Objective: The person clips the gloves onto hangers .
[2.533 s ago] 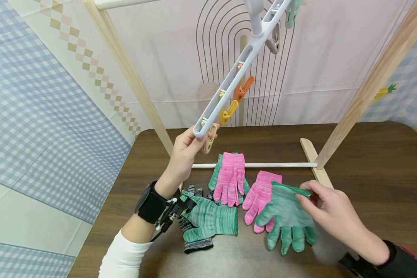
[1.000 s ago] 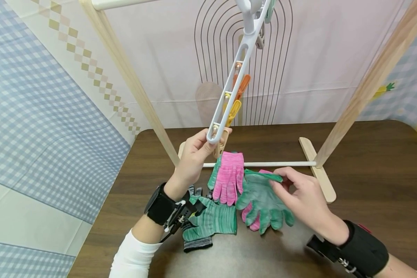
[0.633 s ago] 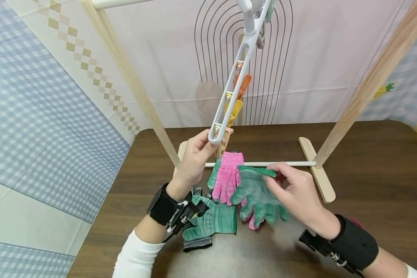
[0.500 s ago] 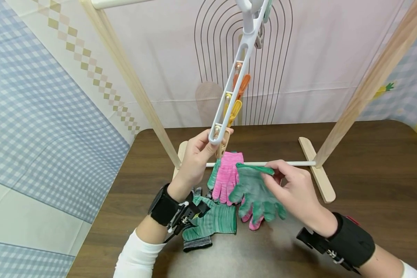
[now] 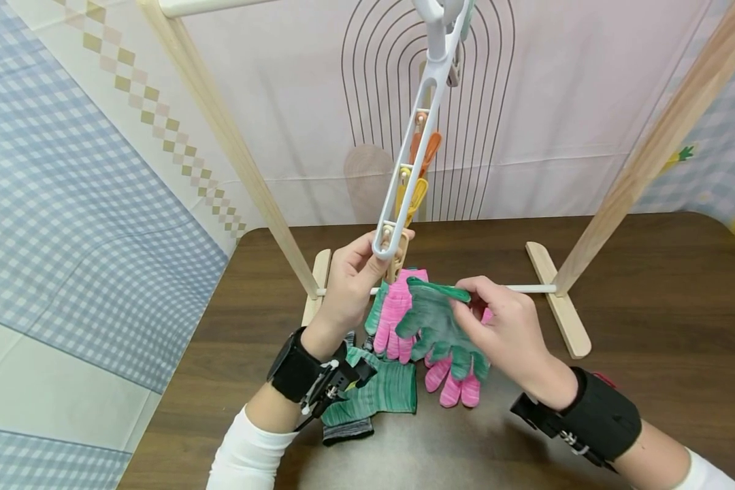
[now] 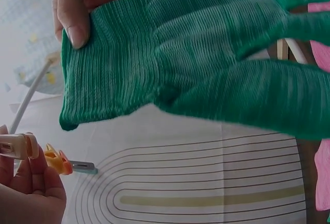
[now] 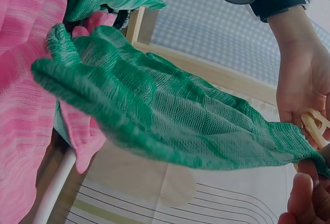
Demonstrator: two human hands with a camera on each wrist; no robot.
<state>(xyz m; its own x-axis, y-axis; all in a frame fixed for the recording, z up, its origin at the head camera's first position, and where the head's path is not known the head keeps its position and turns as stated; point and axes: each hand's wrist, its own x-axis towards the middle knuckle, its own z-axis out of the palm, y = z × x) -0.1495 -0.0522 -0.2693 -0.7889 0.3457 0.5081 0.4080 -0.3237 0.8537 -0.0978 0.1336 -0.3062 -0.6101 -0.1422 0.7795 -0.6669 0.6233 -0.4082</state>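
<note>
My left hand (image 5: 346, 286) grips the beige clothespin (image 5: 399, 258) at the near end of a white clip hanger (image 5: 398, 190). Whether the clothespin's jaws are apart is hard to tell. The right hand (image 5: 508, 327) pinches the cuff of a green knit glove (image 5: 437, 320), whose fingers dangle downward. In the left wrist view the glove (image 6: 196, 54) stretches across the top, its cuff above and apart from the clothespin (image 6: 20, 145). Pink gloves, one (image 5: 395, 313) to the left and another (image 5: 453, 388) partly hidden under the held glove, lie on the table.
Orange (image 5: 430, 153) and yellow clothespins (image 5: 416, 197) hang farther up the hanger. A striped green glove (image 5: 380, 388) lies over a grey-black glove (image 5: 348, 432) below my left wrist. A wooden rack (image 5: 625, 177) with a white lower rod (image 5: 533, 288) surrounds the work.
The right hand has carried the green glove left and upward, toward the hanger's near end. My left hand, still on the beige clothespin, has swung the hanger's end right and slightly down.
</note>
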